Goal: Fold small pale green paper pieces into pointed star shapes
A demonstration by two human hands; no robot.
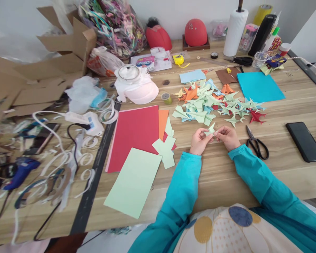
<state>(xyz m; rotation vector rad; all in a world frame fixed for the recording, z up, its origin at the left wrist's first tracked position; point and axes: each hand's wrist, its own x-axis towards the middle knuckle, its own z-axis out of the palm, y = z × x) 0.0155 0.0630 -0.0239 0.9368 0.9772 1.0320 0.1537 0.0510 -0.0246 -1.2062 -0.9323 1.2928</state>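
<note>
Between my two hands is a small folded pale green paper piece (210, 130) with pointed tips. My left hand (199, 141) pinches it from the left, and my right hand (228, 136) grips its right side with closed fingertips. Just beyond lies a heap of folded paper shapes (204, 100), mostly pale green with some orange, blue and red. Off to the left are cut pale green paper pieces (167, 151) beside a pale green sheet (133, 182) and a stack of red sheets (137, 137). Black-handled scissors (257, 143) rest right of my right hand.
A black phone (305, 141) lies at the right. Blue paper (260, 86) sits behind the heap, near a white paper roll (235, 33). Cables, tape rings and a blue glue gun (22, 172) clutter the left, with a cardboard box (65, 59) behind.
</note>
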